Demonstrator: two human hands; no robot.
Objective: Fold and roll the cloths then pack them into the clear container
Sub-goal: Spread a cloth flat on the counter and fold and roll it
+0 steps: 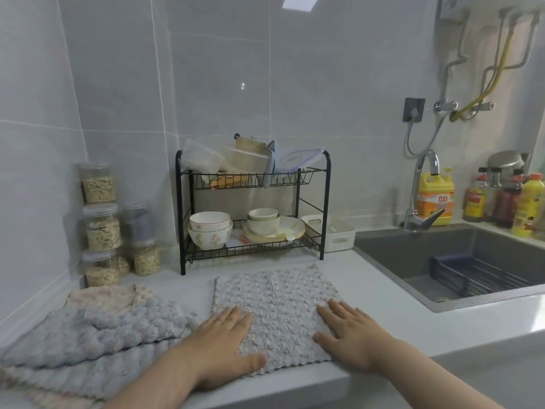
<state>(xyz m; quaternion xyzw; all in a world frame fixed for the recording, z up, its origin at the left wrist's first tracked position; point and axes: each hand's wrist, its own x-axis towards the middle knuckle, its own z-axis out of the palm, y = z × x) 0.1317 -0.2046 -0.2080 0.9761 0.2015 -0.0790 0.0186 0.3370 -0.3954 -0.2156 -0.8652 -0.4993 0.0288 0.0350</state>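
Cloth (280,305) spread flat; jars (101,215) — grains (98,190).

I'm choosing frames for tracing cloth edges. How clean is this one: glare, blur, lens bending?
Head view: light is soft and even, shadows faint; a small glare spot on the wall tile. Head view: wide-angle bending curves the tile joints near the borders. Head view: the grey cloth under the left hand and right hand reads clear, the cloth pile at left softer.

Soft even light, glare on wall tiles (242,85), wide-angle bowing at edges
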